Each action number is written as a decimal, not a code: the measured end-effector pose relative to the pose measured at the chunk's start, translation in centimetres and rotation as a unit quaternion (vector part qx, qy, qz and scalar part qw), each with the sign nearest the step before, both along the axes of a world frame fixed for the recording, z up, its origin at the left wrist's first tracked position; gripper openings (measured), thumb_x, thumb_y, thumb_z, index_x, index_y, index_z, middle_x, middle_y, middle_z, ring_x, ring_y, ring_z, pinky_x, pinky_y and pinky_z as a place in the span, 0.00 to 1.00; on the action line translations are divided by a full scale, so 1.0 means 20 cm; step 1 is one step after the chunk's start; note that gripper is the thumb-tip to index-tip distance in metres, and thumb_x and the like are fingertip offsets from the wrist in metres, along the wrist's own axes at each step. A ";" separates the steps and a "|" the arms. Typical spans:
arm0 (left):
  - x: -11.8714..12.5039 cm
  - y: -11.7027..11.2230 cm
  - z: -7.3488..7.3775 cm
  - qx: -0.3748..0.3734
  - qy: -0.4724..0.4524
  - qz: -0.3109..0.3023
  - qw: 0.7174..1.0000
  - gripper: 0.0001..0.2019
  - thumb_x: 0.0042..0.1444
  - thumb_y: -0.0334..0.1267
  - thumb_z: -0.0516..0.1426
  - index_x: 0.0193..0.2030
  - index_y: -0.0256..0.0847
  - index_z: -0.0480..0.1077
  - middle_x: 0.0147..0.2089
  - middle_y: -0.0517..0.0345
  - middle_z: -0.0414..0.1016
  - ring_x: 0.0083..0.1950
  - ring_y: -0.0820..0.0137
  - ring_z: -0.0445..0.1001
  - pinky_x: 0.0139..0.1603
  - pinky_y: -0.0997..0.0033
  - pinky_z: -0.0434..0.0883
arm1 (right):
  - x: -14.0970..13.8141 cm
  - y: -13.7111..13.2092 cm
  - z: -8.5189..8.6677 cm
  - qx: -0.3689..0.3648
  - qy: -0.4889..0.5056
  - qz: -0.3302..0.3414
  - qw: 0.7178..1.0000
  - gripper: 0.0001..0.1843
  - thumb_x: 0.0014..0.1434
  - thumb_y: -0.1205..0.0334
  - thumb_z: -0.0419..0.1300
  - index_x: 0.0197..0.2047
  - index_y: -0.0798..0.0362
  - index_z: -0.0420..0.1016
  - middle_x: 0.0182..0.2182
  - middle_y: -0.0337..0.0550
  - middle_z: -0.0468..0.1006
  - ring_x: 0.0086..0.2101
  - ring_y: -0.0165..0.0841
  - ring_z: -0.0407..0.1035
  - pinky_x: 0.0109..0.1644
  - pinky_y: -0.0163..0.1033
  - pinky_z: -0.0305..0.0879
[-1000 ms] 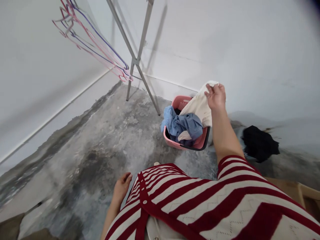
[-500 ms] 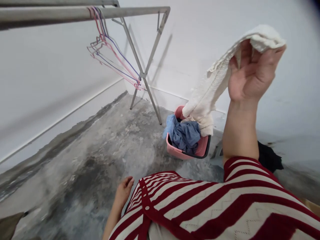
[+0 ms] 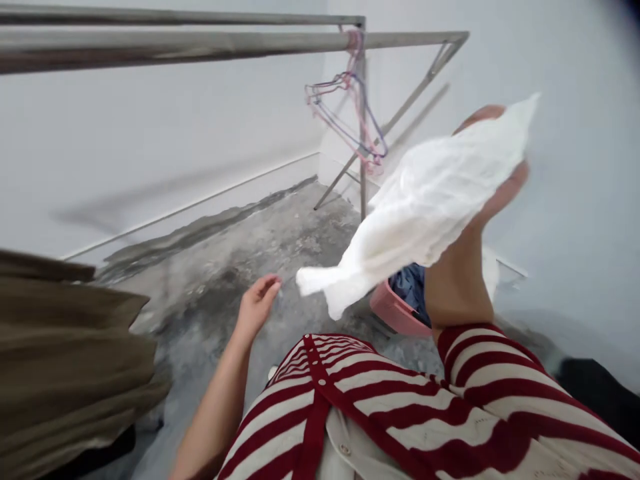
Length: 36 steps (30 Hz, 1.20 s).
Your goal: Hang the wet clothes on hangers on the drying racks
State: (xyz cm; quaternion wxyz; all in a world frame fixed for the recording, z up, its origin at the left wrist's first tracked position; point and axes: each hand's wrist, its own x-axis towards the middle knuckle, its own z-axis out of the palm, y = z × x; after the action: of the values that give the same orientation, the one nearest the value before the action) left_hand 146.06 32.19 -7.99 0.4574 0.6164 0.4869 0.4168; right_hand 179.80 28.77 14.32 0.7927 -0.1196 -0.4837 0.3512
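Since my right hand (image 3: 457, 283) has the white cloth (image 3: 420, 200) up in a blurred flick above the pink laundry basket (image 3: 395, 310), its fingers mostly hidden, a loose grip could drop it on the concrete floor (image 3: 285, 247); my left hand (image 3: 257, 307) hangs open, empty.

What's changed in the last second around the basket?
The right hand has lifted the white cloth higher, clear of the pink laundry basket, and the cloth now spreads out, blurred by motion. The left hand has risen a little, open and empty. The view has swung left, so the rack's rail sits more centrally. The blue garment stays in the basket, and the hangers stay on the rail.
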 end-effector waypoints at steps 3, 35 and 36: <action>-0.11 0.04 0.15 0.027 -0.070 0.042 0.996 0.26 0.48 0.54 0.59 0.46 0.34 0.70 0.43 0.48 0.79 0.45 0.64 0.76 0.52 0.61 0.69 | -0.23 0.12 -0.11 -0.036 -0.052 0.138 0.988 0.17 0.48 0.50 0.64 0.30 0.48 0.61 0.17 0.30 0.59 0.17 0.25 0.59 0.23 0.35 0.61; -0.35 -0.02 0.34 0.010 0.039 -0.198 0.979 0.16 0.52 0.46 0.55 0.38 0.35 0.74 0.33 0.58 0.74 0.34 0.72 0.68 0.36 0.76 0.64 | -1.08 0.07 -0.87 -0.315 -0.446 0.125 0.829 0.18 0.51 0.48 0.61 0.36 0.55 0.73 0.28 0.38 0.74 0.29 0.29 0.67 0.33 0.33 0.62; -0.38 -0.01 0.31 0.009 0.066 -0.187 0.980 0.16 0.52 0.45 0.54 0.39 0.35 0.74 0.33 0.59 0.74 0.34 0.72 0.68 0.35 0.76 0.64 | -1.09 0.08 -0.86 -0.322 -0.431 0.127 0.833 0.18 0.51 0.48 0.61 0.34 0.56 0.73 0.26 0.37 0.73 0.27 0.28 0.66 0.31 0.32 0.60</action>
State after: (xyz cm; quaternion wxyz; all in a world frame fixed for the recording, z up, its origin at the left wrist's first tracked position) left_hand 138.48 31.95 -1.81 0.4882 0.7268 0.3887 0.2869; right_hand 158.09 30.32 -2.93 0.3689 -0.4449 -0.6470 0.4973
